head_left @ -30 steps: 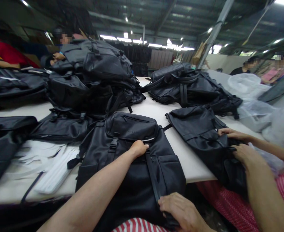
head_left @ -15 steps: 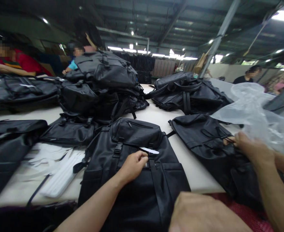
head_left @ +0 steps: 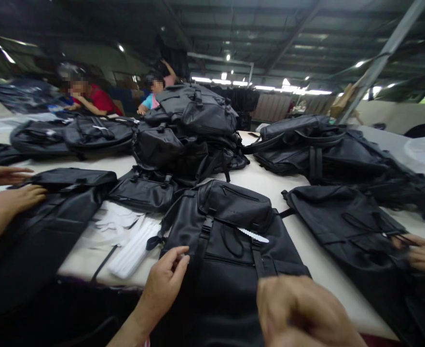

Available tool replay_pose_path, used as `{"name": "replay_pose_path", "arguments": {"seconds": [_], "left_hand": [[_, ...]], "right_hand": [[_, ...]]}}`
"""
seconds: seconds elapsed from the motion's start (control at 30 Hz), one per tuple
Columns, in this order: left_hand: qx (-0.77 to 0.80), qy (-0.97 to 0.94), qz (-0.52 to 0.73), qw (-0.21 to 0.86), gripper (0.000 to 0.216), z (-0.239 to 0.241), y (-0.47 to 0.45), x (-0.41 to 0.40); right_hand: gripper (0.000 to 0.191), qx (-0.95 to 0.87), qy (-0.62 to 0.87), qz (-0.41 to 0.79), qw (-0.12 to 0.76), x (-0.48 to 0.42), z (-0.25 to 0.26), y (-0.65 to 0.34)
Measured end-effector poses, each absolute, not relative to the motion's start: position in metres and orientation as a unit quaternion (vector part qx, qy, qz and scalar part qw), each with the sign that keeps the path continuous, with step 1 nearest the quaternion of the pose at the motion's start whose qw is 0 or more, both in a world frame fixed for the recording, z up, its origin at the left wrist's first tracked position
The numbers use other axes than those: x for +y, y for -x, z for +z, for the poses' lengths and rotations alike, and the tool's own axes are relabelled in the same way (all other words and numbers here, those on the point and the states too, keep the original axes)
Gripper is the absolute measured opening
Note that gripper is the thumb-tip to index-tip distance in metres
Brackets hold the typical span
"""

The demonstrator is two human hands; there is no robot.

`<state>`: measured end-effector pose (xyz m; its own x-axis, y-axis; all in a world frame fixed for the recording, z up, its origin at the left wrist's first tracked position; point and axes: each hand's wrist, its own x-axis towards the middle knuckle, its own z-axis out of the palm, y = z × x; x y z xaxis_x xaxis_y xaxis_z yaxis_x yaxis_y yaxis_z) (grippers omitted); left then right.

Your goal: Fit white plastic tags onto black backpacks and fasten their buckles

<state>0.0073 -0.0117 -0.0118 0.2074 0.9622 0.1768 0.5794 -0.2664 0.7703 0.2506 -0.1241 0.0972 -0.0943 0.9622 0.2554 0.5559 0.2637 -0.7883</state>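
A black backpack (head_left: 234, 284) lies in front of me, its flap pocket (head_left: 237, 205) at the far end. A white strip with a scalloped edge (head_left: 253, 235) rests across it below the flap, beside a loop of black cord (head_left: 232, 243). My left hand (head_left: 167, 277) is at the backpack's left edge, fingers curved, with a gap between thumb and fingertips and nothing visible held. Over the lower right of the backpack, my right hand (head_left: 299, 308) is closed and slightly blurred. Whatever it holds, if anything, is hidden.
White strips (head_left: 134, 248) and paper scraps (head_left: 114, 219) lie left of the backpack. Other people's hands touch black bags at left (head_left: 24, 197) and right (head_left: 424, 253). Piles of black bags (head_left: 194, 130) stand at the back of the white table (head_left: 317, 262).
The view has turned left. My left hand has come off the white strip and moved down to the backpack's left edge. Another person's hands now show at left.
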Motion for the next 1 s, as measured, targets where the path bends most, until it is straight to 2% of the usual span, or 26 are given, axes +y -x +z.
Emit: {"name": "replay_pose_path", "arguments": {"seconds": [0.1, 0.17, 0.23, 0.3, 0.47, 0.57, 0.67, 0.77, 0.83, 0.9, 1.0], "left_hand": [[0.529, -0.74, 0.315, 0.27, 0.029, -0.017, -0.007, -0.011], [0.529, -0.753, 0.302, 0.251, 0.03, -0.017, -0.01, -0.012], [0.535, -0.761, 0.296, 0.219, 0.031, -0.013, -0.014, -0.012], [0.53, -0.772, 0.298, 0.186, 0.032, -0.006, -0.021, -0.008], [0.45, -0.814, 0.349, 0.116, 0.027, 0.019, -0.057, 0.024], [0.411, -0.842, 0.334, 0.104, 0.026, 0.026, -0.085, 0.048], [0.376, -0.878, 0.277, 0.102, 0.029, 0.021, -0.104, 0.063], [0.342, -0.904, 0.238, 0.094, 0.035, 0.01, -0.111, 0.065], [0.333, -0.91, 0.232, 0.079, 0.037, 0.002, -0.112, 0.062], [0.339, -0.909, 0.234, 0.063, 0.034, -0.003, -0.111, 0.06], [0.344, -0.906, 0.24, 0.055, 0.032, -0.007, -0.11, 0.058]], "right_hand": [[0.045, -0.648, 0.631, 0.222, 0.364, -0.079, 0.076, -0.252], [0.039, -0.638, 0.699, 0.136, 0.292, -0.056, 0.049, -0.267], [0.022, -0.647, 0.723, 0.048, 0.237, -0.04, 0.021, -0.28], [0.023, -0.655, 0.725, 0.016, 0.214, -0.031, 0.002, -0.283], [0.029, -0.69, 0.705, 0.05, 0.153, -0.022, -0.008, -0.247], [0.017, -0.714, 0.69, 0.033, 0.117, -0.022, -0.008, -0.227], [0.012, -0.711, 0.683, 0.062, 0.158, -0.029, -0.007, -0.229], [0.02, -0.695, 0.673, 0.12, 0.223, -0.037, -0.001, -0.25], [0.02, -0.675, 0.696, 0.087, 0.23, -0.039, 0.003, -0.269], [0.02, -0.651, 0.735, 0.025, 0.186, -0.036, 0.004, -0.287], [0.025, -0.644, 0.76, 0.005, 0.082, -0.031, -0.003, -0.302]]}}
